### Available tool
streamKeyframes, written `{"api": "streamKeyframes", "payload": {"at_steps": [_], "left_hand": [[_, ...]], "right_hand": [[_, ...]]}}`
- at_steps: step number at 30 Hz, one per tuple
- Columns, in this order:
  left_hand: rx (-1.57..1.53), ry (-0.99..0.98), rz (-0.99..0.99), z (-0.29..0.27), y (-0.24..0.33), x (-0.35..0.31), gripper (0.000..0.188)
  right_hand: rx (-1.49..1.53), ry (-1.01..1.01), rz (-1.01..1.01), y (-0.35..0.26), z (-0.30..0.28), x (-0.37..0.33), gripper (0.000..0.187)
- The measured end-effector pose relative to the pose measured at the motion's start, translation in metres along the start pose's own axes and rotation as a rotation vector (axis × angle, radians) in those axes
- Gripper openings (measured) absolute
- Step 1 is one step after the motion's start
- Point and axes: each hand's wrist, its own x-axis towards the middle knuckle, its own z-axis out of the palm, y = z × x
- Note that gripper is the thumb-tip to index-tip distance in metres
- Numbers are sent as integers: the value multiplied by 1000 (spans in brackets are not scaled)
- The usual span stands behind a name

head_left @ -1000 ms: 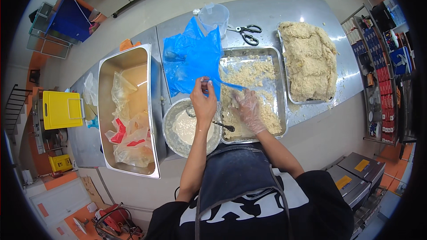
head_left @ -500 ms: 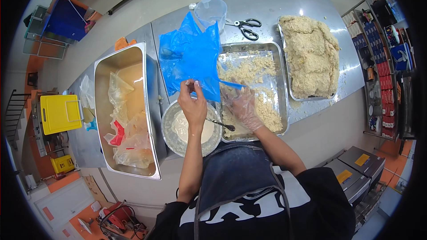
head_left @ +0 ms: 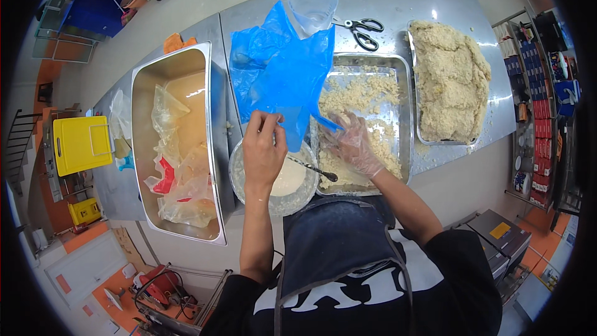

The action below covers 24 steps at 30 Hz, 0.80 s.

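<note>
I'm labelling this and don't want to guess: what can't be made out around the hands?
In the head view:
- Other end of the dark-handled utensil: behind the left hand.
- Any contents of the blue bag: covered by plastic.
- That hand's exact grip: obscured by its own back.
- Black shirt: cut off by the lower edge.

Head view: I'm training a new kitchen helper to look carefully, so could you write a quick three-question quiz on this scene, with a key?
1. Which hand at the blue bag wears a clear glove?
2. What lies beside the clear jug? A) a whisk; B) scissors; C) a ladle.
3. True or false: the bowl stands between the deep steel pan and the crumb-strewn tray.

Key: 1. The right hand. 2. B. 3. True.
</note>
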Motion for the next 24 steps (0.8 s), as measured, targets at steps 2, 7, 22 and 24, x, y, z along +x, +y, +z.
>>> {"api": "streamKeyframes", "payload": {"at_steps": [2,7,22,24], "left_hand": [[61,-62,5,-6,-3,3,17],[162,-64,50,-10,-9,6,14],[-32,-201,51,1,15,3,37],[-87,-195,56,7,24,3,38]], "right_hand": [[-1,-57,4,3,7,0,54],[51,-38,13,1,10,0,48],[79,98,37,0,13,1,36],[109,125,180,0,9,0,39]]}}
